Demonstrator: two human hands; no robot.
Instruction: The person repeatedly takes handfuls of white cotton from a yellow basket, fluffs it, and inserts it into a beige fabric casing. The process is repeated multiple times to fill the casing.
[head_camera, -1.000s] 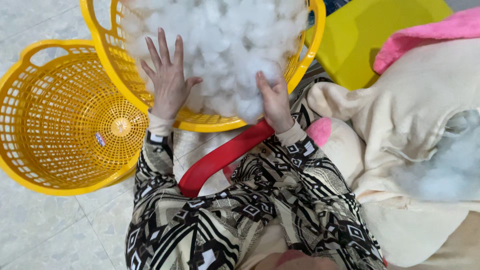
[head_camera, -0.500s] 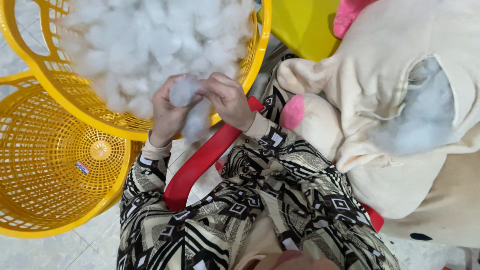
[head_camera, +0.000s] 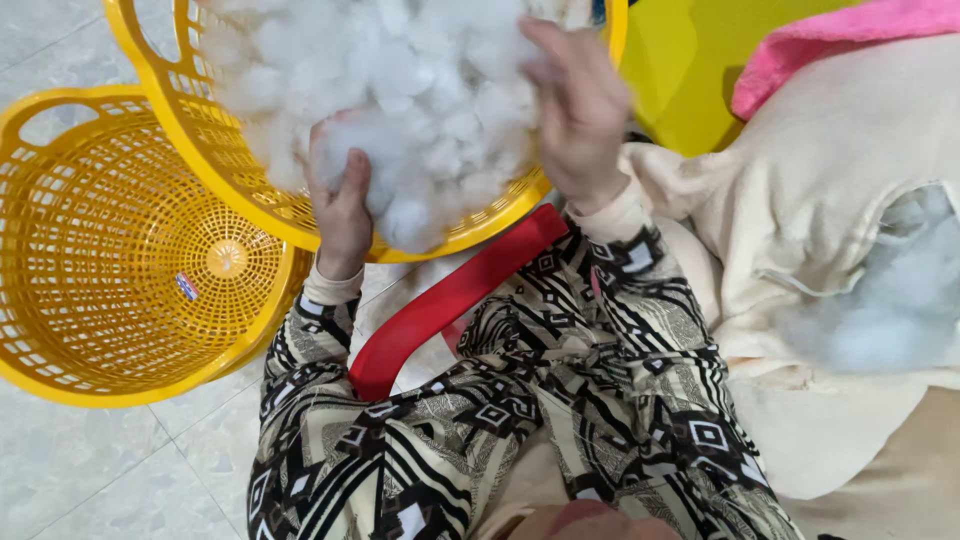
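A yellow plastic basket (head_camera: 243, 180) is heaped with white fibre stuffing (head_camera: 420, 70). My left hand (head_camera: 340, 210) is at its near rim, fingers curled around a clump of that stuffing (head_camera: 385, 150). My right hand (head_camera: 580, 110) is raised over the right side of the heap. It is blurred, fingertips touching the fluff, and I cannot make out whether it holds any. Both forearms wear black-and-cream patterned sleeves.
A second, empty yellow basket (head_camera: 60, 375) lies on the tiled floor (head_camera: 90, 470) at left, partly under the full one. A red plastic bar (head_camera: 450, 295) crosses under my arms. At right lies a cream plush skin (head_camera: 830, 170) with stuffing showing through a slit (head_camera: 900, 300), pink fabric (head_camera: 830, 45) and a yellow object (head_camera: 680, 70) behind.
Both hands were together pulling a clump apart at the basket's rim. Now the right hand has swung up and right onto the heap, while the left stays low with its clump.
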